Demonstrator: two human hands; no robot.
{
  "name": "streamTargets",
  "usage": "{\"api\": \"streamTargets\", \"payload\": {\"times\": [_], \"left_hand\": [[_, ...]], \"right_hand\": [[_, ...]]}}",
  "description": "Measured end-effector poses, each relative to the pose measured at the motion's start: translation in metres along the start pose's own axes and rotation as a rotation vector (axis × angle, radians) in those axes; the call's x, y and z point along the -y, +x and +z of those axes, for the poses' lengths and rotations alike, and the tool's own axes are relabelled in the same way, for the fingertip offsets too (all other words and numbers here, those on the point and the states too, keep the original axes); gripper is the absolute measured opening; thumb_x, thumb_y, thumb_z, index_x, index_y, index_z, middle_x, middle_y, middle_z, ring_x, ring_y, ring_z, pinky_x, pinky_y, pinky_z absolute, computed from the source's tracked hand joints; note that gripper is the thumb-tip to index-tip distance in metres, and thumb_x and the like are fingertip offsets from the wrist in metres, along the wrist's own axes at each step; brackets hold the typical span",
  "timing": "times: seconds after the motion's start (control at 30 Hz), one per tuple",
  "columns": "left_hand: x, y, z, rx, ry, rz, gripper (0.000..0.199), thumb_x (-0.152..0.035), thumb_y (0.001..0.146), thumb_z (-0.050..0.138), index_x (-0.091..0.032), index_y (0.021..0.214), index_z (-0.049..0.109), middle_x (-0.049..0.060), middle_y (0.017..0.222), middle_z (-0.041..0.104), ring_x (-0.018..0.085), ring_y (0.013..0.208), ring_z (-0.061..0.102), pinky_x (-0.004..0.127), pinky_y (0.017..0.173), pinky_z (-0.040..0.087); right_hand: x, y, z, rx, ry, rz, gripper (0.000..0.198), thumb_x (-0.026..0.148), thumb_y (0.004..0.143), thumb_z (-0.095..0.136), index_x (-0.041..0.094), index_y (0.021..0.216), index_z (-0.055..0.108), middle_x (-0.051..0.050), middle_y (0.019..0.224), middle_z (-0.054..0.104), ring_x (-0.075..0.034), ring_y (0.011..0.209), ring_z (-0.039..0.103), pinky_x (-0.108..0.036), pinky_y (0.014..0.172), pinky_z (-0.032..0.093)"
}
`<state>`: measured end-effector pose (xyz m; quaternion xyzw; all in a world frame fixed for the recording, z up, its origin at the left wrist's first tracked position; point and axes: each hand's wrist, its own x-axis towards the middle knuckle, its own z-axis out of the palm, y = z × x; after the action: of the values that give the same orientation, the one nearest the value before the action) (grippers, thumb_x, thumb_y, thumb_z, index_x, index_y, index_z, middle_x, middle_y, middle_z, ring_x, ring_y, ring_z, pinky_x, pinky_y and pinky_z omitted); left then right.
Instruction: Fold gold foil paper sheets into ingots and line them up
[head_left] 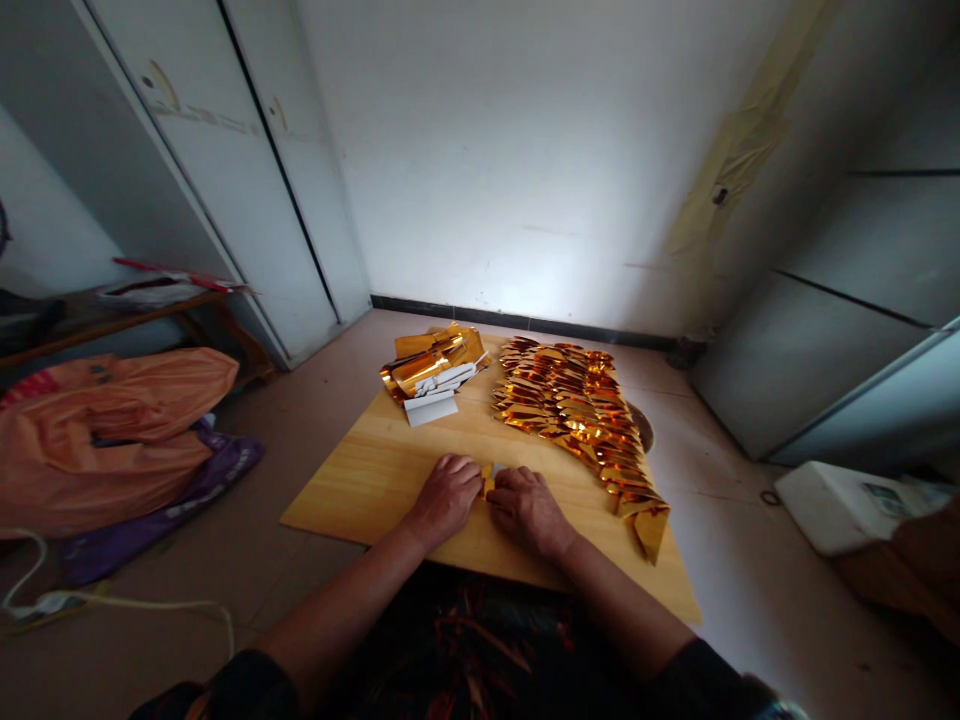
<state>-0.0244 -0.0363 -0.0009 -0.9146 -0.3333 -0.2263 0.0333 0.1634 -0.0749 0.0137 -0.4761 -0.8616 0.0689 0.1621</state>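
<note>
Both hands meet over the near middle of a wooden board (352,490). Between them shows a small piece of gold foil paper (487,484), grey on one part. My left hand (448,495) has its fingers closed at the paper's left edge. From the right, my right hand (529,508) curls its fingers over the same piece and covers much of it. Rows of folded gold foil pieces (562,400) lie on the board's right side. At the back left rests a stack of gold foil sheets (427,365), with a white cord bundle (446,380) and a folded white card (432,408).
A grey cabinet (247,150) stands at the left by a white wall (487,150). Orange cloth (112,430) and a purple bag (165,510) lie left of the board, near a pale cable (165,603). A white box (836,505) sits on the right.
</note>
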Motion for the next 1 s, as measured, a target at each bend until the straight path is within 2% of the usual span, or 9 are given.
{"api": "streamTargets", "payload": {"times": [0.13, 0.2, 0.37, 0.63, 0.83, 1.0], "left_hand": [[-0.007, 0.002, -0.001, 0.044, 0.025, -0.017, 0.023, -0.013, 0.09, 0.047, -0.016, 0.073, 0.062, 0.004, 0.076, 0.059, 0.017, 0.079, 0.052, 0.031, 0.073, 0.041], [-0.011, 0.001, -0.002, 0.057, 0.05, -0.022, 0.02, -0.014, 0.089, 0.048, -0.016, 0.076, 0.062, 0.005, 0.077, 0.061, 0.018, 0.081, 0.053, 0.032, 0.075, 0.041], [-0.018, -0.003, -0.004, 0.064, 0.086, -0.044, 0.015, -0.015, 0.089, 0.049, -0.017, 0.086, 0.063, 0.007, 0.087, 0.065, 0.02, 0.089, 0.055, 0.035, 0.081, 0.04], [-0.031, 0.004, -0.001, 0.03, 0.153, -0.146, 0.014, -0.025, 0.084, 0.058, -0.017, 0.073, 0.06, 0.006, 0.078, 0.064, 0.021, 0.08, 0.057, 0.037, 0.078, 0.04], [-0.033, 0.004, -0.001, 0.028, 0.215, -0.111, 0.014, -0.021, 0.086, 0.054, -0.018, 0.073, 0.06, 0.006, 0.073, 0.063, 0.02, 0.076, 0.056, 0.039, 0.08, 0.038], [-0.031, 0.002, 0.002, 0.007, 0.241, -0.084, 0.017, -0.015, 0.088, 0.05, -0.019, 0.075, 0.06, 0.005, 0.075, 0.062, 0.019, 0.076, 0.054, 0.04, 0.085, 0.037]], "right_hand": [[-0.014, -0.003, 0.004, -0.03, 0.002, -0.059, 0.008, 0.02, 0.085, 0.062, 0.024, 0.089, 0.068, -0.003, 0.093, 0.063, -0.017, 0.089, 0.05, -0.028, 0.076, 0.034], [-0.021, -0.007, 0.004, -0.047, -0.054, -0.077, 0.004, 0.023, 0.086, 0.062, 0.022, 0.086, 0.066, -0.003, 0.09, 0.063, -0.017, 0.086, 0.05, -0.028, 0.074, 0.033], [-0.022, -0.016, 0.0, -0.06, -0.248, -0.164, 0.013, 0.019, 0.091, 0.052, 0.018, 0.081, 0.06, -0.004, 0.08, 0.06, -0.017, 0.076, 0.048, -0.031, 0.071, 0.031], [-0.02, -0.015, 0.003, -0.089, -0.312, -0.226, 0.018, 0.015, 0.093, 0.047, 0.018, 0.079, 0.057, -0.005, 0.077, 0.059, -0.018, 0.073, 0.047, -0.033, 0.07, 0.03], [-0.022, -0.014, 0.003, -0.083, -0.332, -0.241, 0.017, 0.013, 0.092, 0.047, 0.018, 0.079, 0.057, -0.005, 0.077, 0.059, -0.018, 0.073, 0.047, -0.034, 0.07, 0.03], [-0.022, -0.01, 0.002, -0.074, -0.281, -0.183, 0.014, 0.022, 0.091, 0.052, 0.019, 0.079, 0.059, -0.005, 0.079, 0.06, -0.017, 0.075, 0.048, -0.032, 0.068, 0.03]]}}
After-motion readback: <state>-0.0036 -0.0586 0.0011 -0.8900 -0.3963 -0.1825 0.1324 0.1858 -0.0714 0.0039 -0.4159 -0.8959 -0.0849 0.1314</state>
